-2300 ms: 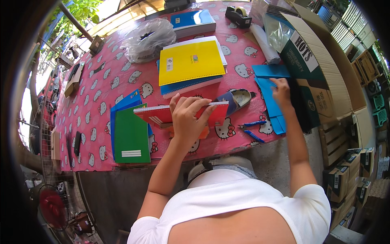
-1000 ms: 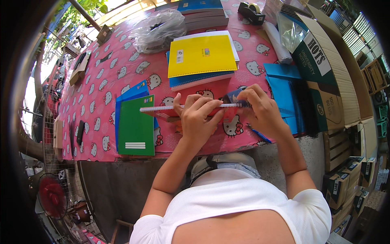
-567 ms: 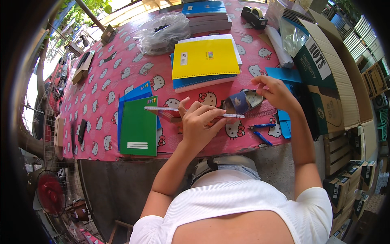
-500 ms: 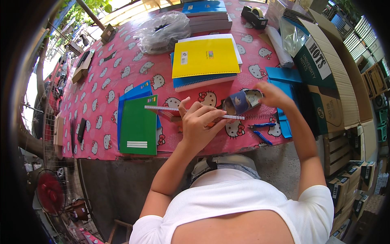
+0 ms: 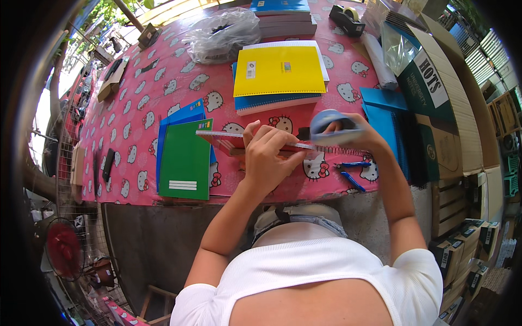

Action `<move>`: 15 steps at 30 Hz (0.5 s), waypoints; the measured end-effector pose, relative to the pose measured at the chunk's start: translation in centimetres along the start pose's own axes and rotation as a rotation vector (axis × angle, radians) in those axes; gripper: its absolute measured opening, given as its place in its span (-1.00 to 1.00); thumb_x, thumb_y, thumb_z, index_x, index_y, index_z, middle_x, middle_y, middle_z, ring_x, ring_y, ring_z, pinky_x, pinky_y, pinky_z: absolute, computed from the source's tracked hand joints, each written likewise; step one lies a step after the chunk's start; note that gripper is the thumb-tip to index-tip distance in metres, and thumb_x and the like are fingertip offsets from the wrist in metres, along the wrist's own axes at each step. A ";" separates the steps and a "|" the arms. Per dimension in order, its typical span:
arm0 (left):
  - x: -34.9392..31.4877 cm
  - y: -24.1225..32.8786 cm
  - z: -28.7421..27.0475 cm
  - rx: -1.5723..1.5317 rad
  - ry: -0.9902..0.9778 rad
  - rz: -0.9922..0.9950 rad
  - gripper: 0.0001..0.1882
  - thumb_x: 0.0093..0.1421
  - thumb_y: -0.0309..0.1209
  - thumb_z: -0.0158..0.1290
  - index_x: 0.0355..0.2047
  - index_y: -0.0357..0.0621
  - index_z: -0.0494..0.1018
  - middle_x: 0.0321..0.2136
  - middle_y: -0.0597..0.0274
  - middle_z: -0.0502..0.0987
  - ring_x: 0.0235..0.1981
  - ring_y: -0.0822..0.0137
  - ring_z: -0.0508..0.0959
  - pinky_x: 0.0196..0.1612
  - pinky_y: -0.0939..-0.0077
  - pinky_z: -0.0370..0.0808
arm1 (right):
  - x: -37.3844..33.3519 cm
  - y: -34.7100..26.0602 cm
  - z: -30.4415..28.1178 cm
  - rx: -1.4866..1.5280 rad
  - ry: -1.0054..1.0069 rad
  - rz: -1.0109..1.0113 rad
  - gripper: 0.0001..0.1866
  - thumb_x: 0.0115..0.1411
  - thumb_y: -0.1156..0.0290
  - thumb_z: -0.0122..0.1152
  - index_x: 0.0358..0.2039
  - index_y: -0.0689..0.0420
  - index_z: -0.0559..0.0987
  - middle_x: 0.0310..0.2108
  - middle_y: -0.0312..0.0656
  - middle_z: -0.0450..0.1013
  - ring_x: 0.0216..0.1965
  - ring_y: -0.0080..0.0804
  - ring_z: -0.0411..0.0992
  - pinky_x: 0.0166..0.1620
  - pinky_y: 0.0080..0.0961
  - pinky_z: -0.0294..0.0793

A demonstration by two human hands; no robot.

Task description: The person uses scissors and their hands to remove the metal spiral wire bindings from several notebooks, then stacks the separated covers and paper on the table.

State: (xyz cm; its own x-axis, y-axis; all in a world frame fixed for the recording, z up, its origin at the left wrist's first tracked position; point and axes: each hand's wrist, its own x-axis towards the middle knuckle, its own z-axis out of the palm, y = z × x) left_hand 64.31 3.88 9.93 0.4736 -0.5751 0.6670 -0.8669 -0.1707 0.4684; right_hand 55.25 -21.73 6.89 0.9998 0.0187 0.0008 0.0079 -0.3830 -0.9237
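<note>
My left hand (image 5: 269,155) pinches a thin notebook (image 5: 222,141) by its top edge, holding it nearly edge-on to me near the table's front. From the notebook's right end a dark spiral coil (image 5: 343,151) sticks out. My right hand (image 5: 368,136) is closed round a hollow, round blue-and-whitish thing (image 5: 325,117), tilted and blurred above the coil; its exact kind is unclear. Below the coil lies a pair of blue-handled cutting pliers (image 5: 353,173) on the table. A green notebook (image 5: 185,163) rests on blue covers (image 5: 173,126) left of my left hand.
Beyond my hands sit stacked yellow and blue notebooks (image 5: 280,68). Farther off are a clear plastic bag (image 5: 220,35), a pile of blue-topped notebooks (image 5: 283,22) and a tape dispenser (image 5: 347,20). A cardboard box (image 5: 429,98) and blue covers (image 5: 383,98) line the right side.
My right hand has taken hold of the hollow blue thing, lifted it off the table and tilted it. The left hand still holds the notebook in about the same place.
</note>
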 end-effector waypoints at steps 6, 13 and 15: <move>0.2 0.4 0.1 -0.085 0.004 -0.088 -0.59 -0.23 -0.39 0.33 -0.30 -0.04 0.48 -0.53 0.35 0.55 -0.39 0.33 0.51 0.04 0.30 0.22 | 1.1 -1.9 -0.4 0.344 -0.047 -0.165 -0.60 -0.17 0.50 0.44 -0.25 0.23 0.54 -0.39 -0.21 0.55 -0.38 -0.51 0.47 -0.28 -0.50 0.50; 0.0 -0.1 -0.7 -0.197 -0.081 -0.277 -0.45 -0.19 -0.40 0.31 -0.12 -0.03 0.40 -0.28 0.27 0.54 -0.12 0.20 0.46 0.09 0.28 0.18 | 1.1 -2.3 -0.5 -0.050 0.036 -0.268 -0.55 -0.23 0.51 0.41 -0.21 0.17 0.59 -0.32 -0.24 0.56 -0.28 -0.48 0.49 -0.12 -0.49 0.48; 0.2 0.0 -1.1 -0.230 -0.112 -0.295 -0.50 -0.19 -0.38 0.31 -0.17 -0.02 0.45 -0.18 0.26 0.52 -0.03 0.19 0.43 0.15 0.18 0.13 | 2.4 0.3 -1.0 -0.353 0.108 -0.024 -0.37 -0.26 0.51 0.50 -0.08 0.19 0.52 -0.29 -0.24 0.55 -0.20 -0.42 0.51 -0.10 -0.48 0.50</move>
State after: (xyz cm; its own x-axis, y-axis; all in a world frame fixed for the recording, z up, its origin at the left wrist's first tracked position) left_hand 64.58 4.61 10.66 0.6663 -0.6143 0.4227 -0.6324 -0.1650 0.7569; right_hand 57.65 -22.70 7.00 0.9951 -0.0589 0.0791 0.0181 -0.6790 -0.7339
